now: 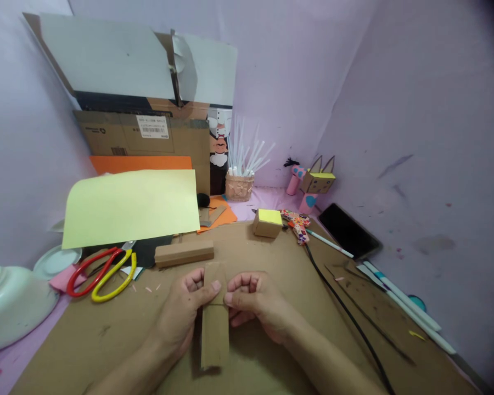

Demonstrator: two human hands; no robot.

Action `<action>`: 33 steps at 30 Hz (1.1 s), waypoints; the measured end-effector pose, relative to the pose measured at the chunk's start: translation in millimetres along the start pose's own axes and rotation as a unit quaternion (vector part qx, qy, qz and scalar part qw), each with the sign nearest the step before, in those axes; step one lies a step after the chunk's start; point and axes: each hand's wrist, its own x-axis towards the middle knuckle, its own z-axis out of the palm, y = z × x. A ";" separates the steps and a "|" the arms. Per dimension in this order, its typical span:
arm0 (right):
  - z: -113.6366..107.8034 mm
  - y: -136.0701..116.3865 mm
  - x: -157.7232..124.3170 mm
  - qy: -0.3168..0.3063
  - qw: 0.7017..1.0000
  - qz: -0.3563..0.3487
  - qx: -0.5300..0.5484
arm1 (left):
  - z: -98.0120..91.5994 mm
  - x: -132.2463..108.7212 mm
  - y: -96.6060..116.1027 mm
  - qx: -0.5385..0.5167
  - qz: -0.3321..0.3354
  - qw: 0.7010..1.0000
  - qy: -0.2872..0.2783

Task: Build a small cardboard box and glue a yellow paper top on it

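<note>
A long folded cardboard strip (pixel 215 336) stands lengthwise between my hands, with a crease across its upper part. My left hand (pixel 185 307) grips its left side, the thumb pressed on the front face. At the right edge, the thumb and curled fingers of my right hand (pixel 257 302) pinch the same strip. Just beyond lies another folded cardboard bar (pixel 184 253). A small cardboard box with a yellow top (pixel 267 224) sits farther back, right of the bar.
Scissors with red and yellow handles (pixel 113 272) lie left, near a pale green bowl (pixel 18 302). A patterned glue gun (pixel 300 231) with a black cord, a phone (pixel 349 230) and white sticks (pixel 407 304) are right. Behind are a basket of glue sticks (pixel 239 186) and yellow paper (pixel 134 208).
</note>
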 end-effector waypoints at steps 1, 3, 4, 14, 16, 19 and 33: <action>0.2 -0.2 -0.2 0.004 1.000 0.000 -0.002 | 0.1 -0.3 -0.2 0.000 0.002 1.000 0.000; 0.7 -0.4 -0.4 0.010 1.000 -0.003 -0.006 | 0.0 -0.6 -0.7 0.004 0.005 1.000 0.003; 1.0 -0.4 -0.5 0.014 1.000 -0.005 -0.008 | -0.1 -0.7 -1.0 0.007 0.006 1.000 0.005; 3.8 -2.4 -0.2 0.040 0.999 -0.006 -0.029 | -1.0 0.2 -3.5 0.009 0.015 1.000 0.001; 2.9 -0.8 0.8 0.036 0.999 -0.014 -0.030 | -1.0 0.4 -3.5 0.011 0.015 1.000 0.001; 1.3 1.9 2.5 0.020 0.999 -0.026 -0.021 | -1.0 0.5 -3.3 0.010 0.017 1.000 0.003; 1.8 1.2 -4.0 -0.051 0.997 0.039 -0.044 | -6.5 8.3 2.9 0.005 0.059 0.996 0.073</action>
